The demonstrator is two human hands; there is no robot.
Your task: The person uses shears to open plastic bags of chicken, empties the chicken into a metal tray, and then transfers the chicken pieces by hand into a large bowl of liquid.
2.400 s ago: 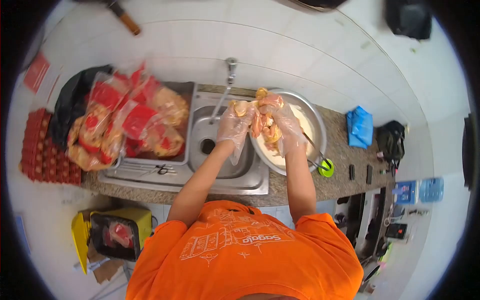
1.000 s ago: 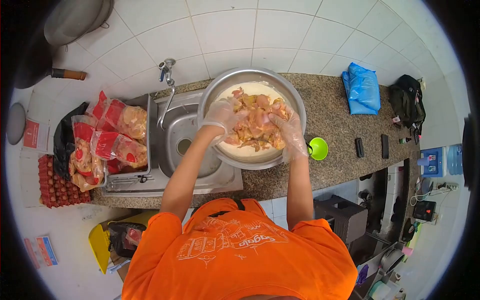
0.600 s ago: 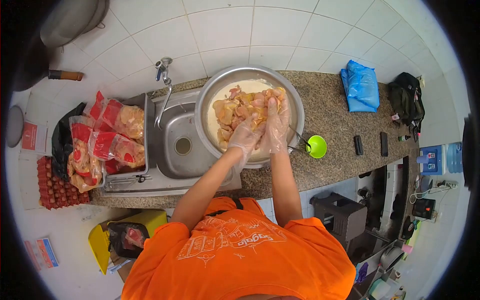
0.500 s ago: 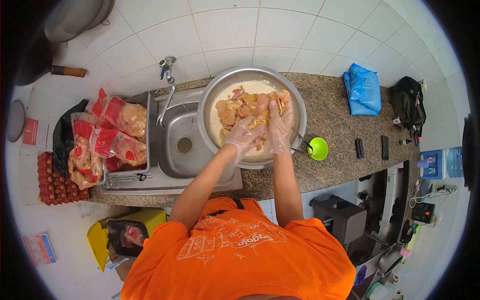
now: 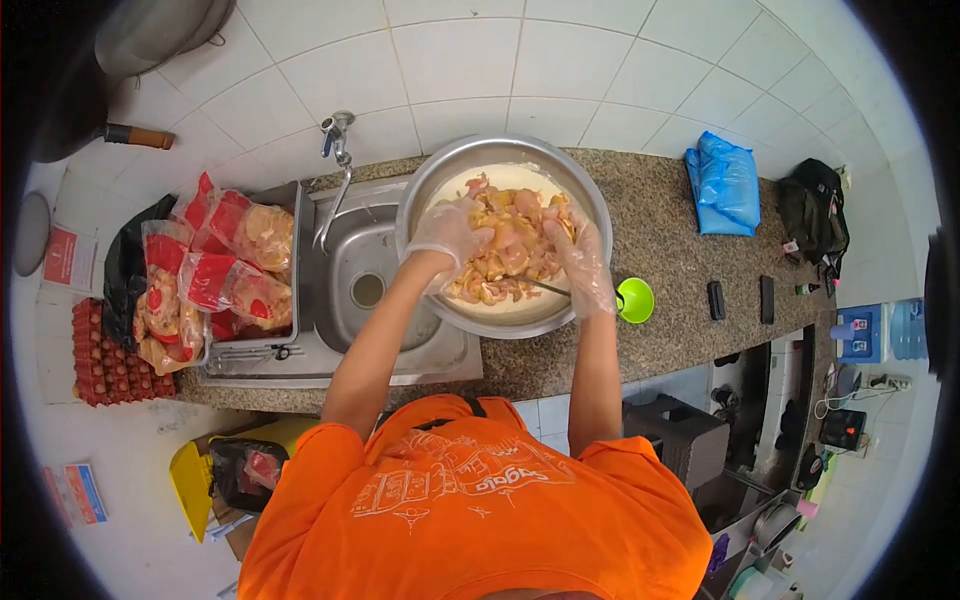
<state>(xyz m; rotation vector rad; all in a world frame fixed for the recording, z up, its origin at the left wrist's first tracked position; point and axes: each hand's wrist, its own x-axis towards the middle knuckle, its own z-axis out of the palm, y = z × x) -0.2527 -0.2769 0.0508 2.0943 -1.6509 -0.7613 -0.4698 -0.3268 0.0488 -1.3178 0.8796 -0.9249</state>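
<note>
A wide metal bowl (image 5: pixel 418 198) holds a pale, creamy liquid and a heap of raw chicken pieces (image 5: pixel 515 235) streaked with yellow. My left hand (image 5: pixel 450 236), in a clear plastic glove, curls against the left side of the heap. On the heap's right side is my right hand (image 5: pixel 583 262), gloved too, with its fingers bent around some pieces. The tips of both hands are partly hidden among the meat. A thin dark utensil handle (image 5: pixel 545 287) lies across the bowl near my right hand. Just right of the bowl stands a green cup (image 5: pixel 636 300).
Left of the bowl is a steel sink (image 5: pixel 385 310) under a tap (image 5: pixel 340 165). Bagged chicken (image 5: pixel 255 285) fills a tray beside it, near egg cartons (image 5: pixel 105 360). A blue plastic bag (image 5: pixel 725 185) and a dark bag (image 5: pixel 815 210) lie on the right of the granite counter (image 5: pixel 660 250).
My hands have moved apart, left hand leftward and right hand rightward and slightly down. The chicken between them has shifted, and the utensil handle now shows across the bowl.
</note>
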